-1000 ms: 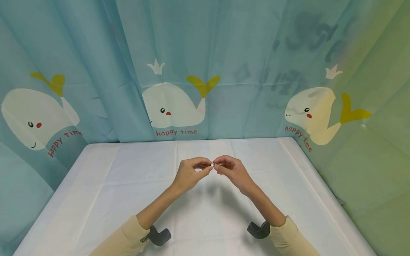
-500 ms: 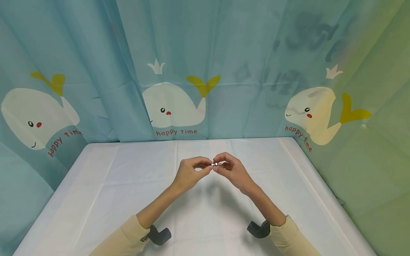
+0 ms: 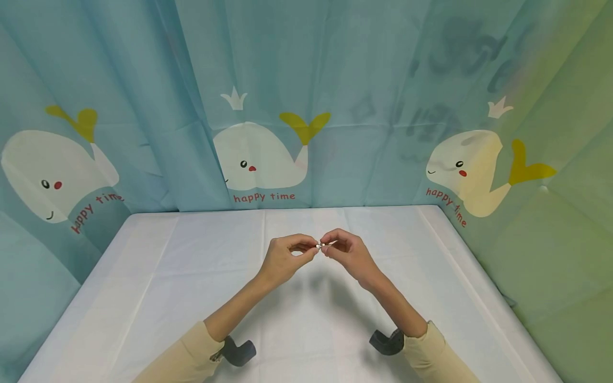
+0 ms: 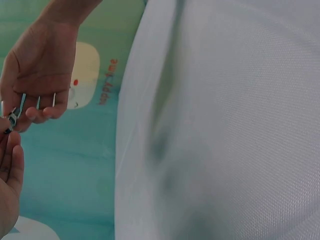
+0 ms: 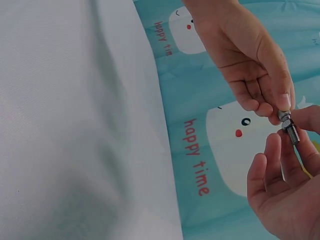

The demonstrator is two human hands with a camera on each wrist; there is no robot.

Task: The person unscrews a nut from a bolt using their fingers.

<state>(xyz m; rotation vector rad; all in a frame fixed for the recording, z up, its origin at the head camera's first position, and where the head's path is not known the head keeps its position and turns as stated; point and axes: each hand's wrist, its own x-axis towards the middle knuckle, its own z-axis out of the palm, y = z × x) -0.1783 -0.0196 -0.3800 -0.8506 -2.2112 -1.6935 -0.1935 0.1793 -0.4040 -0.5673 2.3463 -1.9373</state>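
A small silver bolt (image 5: 293,136) with a threaded shank is held between the two hands, raised above the white table. My left hand (image 3: 282,259) pinches its head end between thumb and fingertips. A nut (image 5: 286,124) sits around the shank near that end. The thumb and index finger of my right hand (image 3: 351,258) close about the nut, while the other fingers are loosely bent. In the left wrist view the metal piece (image 4: 13,119) is small and partly covered by fingertips.
A white cloth covers the table (image 3: 191,250), its back edge meeting a blue-green curtain (image 3: 364,159) printed with whales. Dark curved wrist mounts (image 3: 239,352) stick out from the beige sleeves.
My right index finger lifted half a second ago, baring more of the bolt, then came back down with the thumb around the nut. The left hand stays nearly still.
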